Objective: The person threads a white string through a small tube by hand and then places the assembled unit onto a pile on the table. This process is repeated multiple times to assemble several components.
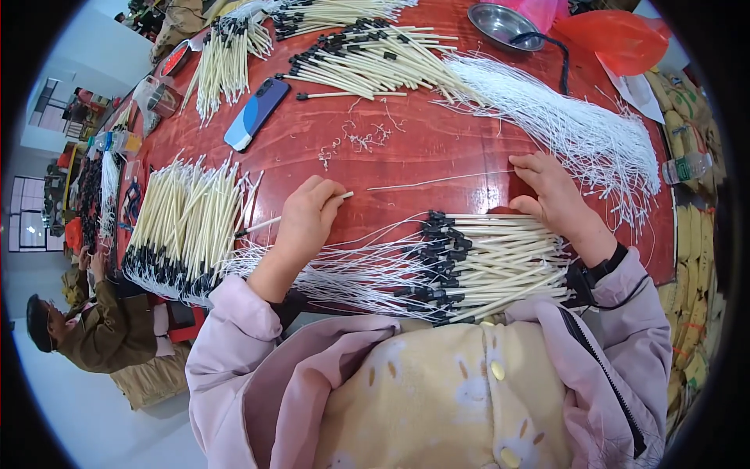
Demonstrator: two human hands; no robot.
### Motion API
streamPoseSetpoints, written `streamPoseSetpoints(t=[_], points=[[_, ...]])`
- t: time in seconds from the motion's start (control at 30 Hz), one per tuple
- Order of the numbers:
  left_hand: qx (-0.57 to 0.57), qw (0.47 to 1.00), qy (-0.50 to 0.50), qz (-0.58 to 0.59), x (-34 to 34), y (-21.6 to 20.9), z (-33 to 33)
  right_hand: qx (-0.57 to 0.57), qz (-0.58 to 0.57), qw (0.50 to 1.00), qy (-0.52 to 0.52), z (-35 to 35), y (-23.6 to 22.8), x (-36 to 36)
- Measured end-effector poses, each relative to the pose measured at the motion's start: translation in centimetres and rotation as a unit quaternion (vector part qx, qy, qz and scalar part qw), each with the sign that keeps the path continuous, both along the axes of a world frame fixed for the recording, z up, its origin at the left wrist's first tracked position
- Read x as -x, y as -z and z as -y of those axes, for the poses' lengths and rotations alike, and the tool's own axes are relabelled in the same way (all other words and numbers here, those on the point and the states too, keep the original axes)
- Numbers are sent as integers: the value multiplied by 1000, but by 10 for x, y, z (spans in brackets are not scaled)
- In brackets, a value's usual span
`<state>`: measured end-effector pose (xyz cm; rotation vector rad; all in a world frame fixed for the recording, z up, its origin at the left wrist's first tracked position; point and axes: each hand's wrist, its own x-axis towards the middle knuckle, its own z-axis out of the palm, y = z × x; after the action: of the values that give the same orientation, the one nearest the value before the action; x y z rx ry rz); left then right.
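My left hand (306, 215) is closed around a thin cream stick (269, 224). The stick's dark end points left toward a bundle, and its pale end pokes out past my fingertips. A thin white string (437, 180) stretches almost straight across the table, its left end a short gap from that pale end. At the string's right end, my right hand (551, 191) seems to hold it between the fingertips, with the thumb held apart. Below my hands lies a bundle of cream sticks (508, 258) with black end pieces and long white strings trailing left.
Another stick bundle (183, 223) lies at left, with more sticks (367, 62) at the back. White strings (562, 125) spread at right below a metal bowl (504, 25). A phone (256, 113) and string scraps (366, 139) rest on the red table (445, 148). A person (101, 328) sits at far left.
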<state>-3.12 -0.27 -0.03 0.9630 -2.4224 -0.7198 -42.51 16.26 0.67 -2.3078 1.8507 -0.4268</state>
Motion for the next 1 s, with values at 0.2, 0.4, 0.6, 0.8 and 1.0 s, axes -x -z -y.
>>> streamPoseSetpoints(t=[0.2, 0.4, 0.6, 0.8, 1.0], points=[[15, 1000, 4, 2, 5, 11, -1, -17, -1, 1000, 8, -1, -4, -5], [41, 999, 6, 5, 13, 13, 3, -30, -15, 999, 14, -1, -8, -9], [43, 999, 8, 5, 15, 15, 5, -39, -38, 998, 11, 0, -12, -12], [39, 999, 11, 12, 21, 14, 5, -56, -50, 997, 6, 1, -13, -11], [98, 993, 51, 51, 56, 15, 7, -98, -140, 985, 23, -8, -16, -24]])
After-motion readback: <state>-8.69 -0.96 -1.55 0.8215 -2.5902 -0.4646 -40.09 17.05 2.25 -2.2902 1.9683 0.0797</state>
